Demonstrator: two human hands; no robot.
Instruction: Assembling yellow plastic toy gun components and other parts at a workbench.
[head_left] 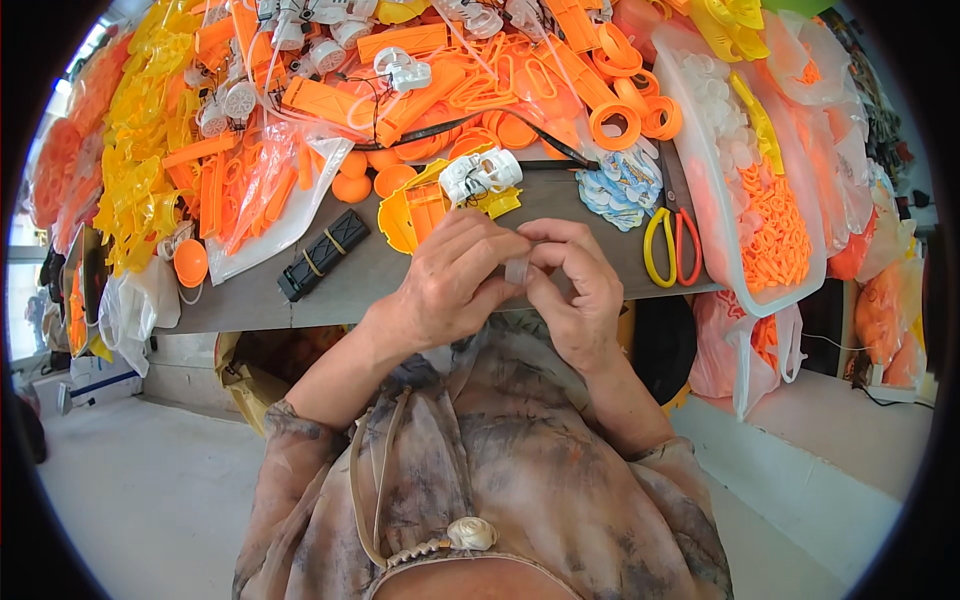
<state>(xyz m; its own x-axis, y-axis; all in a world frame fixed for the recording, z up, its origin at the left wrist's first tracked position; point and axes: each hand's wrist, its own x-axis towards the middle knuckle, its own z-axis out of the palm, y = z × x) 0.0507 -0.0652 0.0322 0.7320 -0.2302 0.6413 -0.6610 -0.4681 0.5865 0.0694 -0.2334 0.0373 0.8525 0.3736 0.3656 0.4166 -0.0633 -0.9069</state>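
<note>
At the table's front edge my left hand (455,275) and my right hand (572,285) meet in front of my body. Both have their fingertips pinched around a small translucent whitish piece (516,270); its exact kind cannot be made out. Just beyond my left fingers lies a yellow plastic shell (398,212) with an orange part (428,207) in it. A white plastic mechanism (480,175) with black wires rests on that shell. To the left is a bundle of black strips (325,255) held by a rubber band.
Scissors (672,245) with yellow and red handles lie at right, beside a pile of blue-and-white stickers (620,187). A translucent bin (735,235) holds small orange links and clear discs. Heaped orange parts (420,100) and yellow shells (150,150) cover the table's far side and left.
</note>
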